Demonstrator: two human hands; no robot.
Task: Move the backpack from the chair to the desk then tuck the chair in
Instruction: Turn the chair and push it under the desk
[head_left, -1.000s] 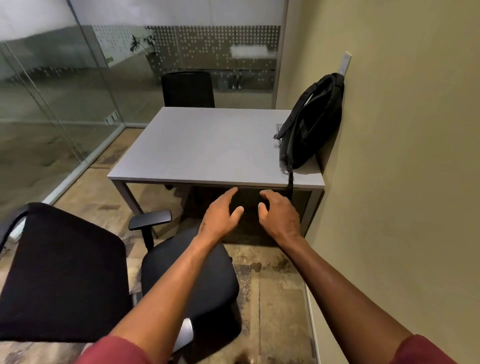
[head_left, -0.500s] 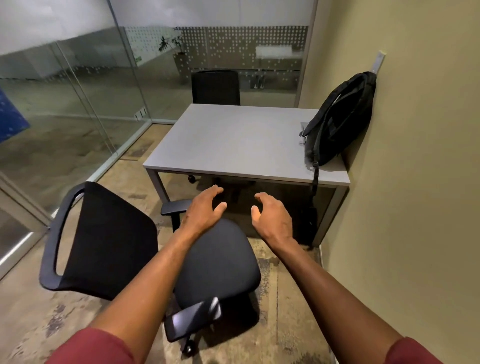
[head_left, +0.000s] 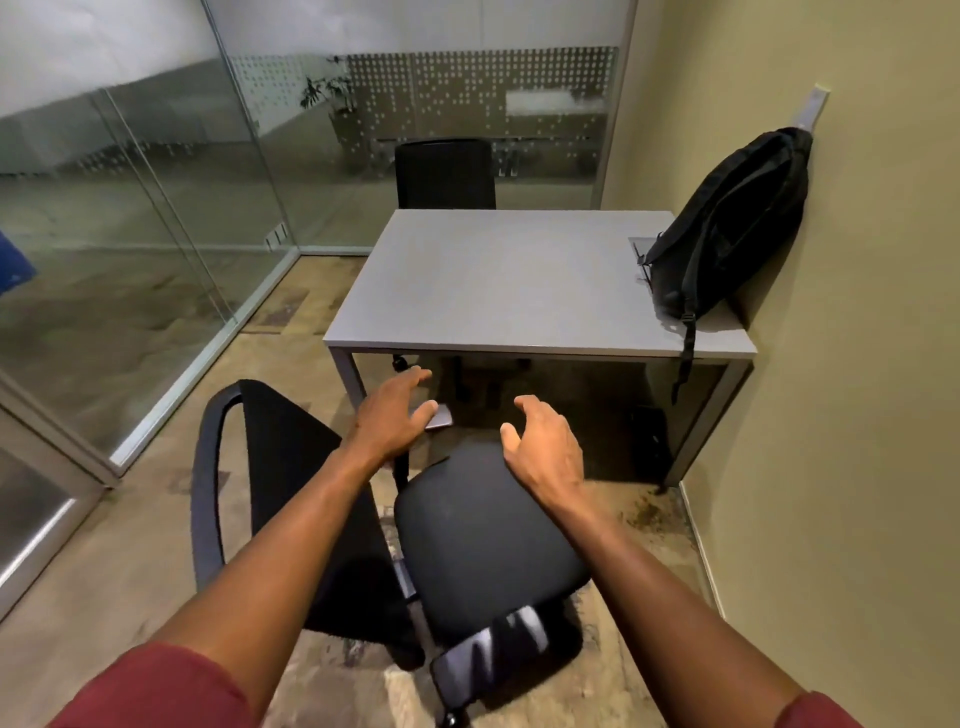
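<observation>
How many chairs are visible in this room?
2. One chair stands pulled out in front of the desk; another chair stands behind its far edge. None seems hidden.

The grey rectangular desk top (head_left: 498, 280) lies bare across its left and middle; only the black fabric backpack (head_left: 727, 228) fills its right edge, leaning on the beige wall (head_left: 857, 364). The black swivel chair (head_left: 483, 540) stands clear of the desk's front edge, turned sideways, its backrest toward the glass partition (head_left: 130, 249).
</observation>
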